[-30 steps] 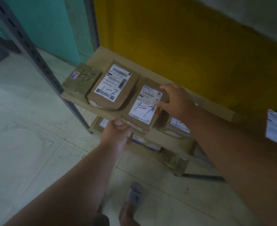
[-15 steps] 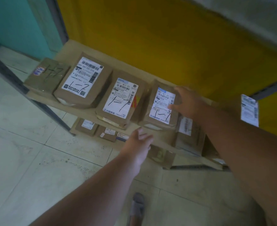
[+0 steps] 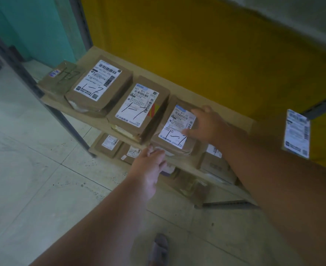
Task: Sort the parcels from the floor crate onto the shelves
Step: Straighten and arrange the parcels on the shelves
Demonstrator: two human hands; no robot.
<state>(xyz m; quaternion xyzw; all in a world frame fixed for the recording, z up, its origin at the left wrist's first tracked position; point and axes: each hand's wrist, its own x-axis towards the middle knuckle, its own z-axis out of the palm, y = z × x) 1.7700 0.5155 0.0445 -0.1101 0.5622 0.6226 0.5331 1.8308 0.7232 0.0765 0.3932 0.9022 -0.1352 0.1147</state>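
Four brown parcels lie in a row on the shelf (image 3: 179,89), each marked 1-7. Our right hand (image 3: 208,124) rests flat with fingers spread on the label of the rightmost parcel (image 3: 174,129). Our left hand (image 3: 148,166) touches that parcel's near edge, fingers relaxed, holding nothing. More parcels (image 3: 108,144) sit on the lower shelf, above the tiled floor (image 3: 33,179).

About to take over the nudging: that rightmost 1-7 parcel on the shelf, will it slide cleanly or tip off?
The rightmost parcel looks like a flat, stiff carton, so it should probably slide rather than roll. It lies near the shelf front edge, so an outward push may tip it. The right hand rests on its glossy label, likely slippery; the left hand touches its front.
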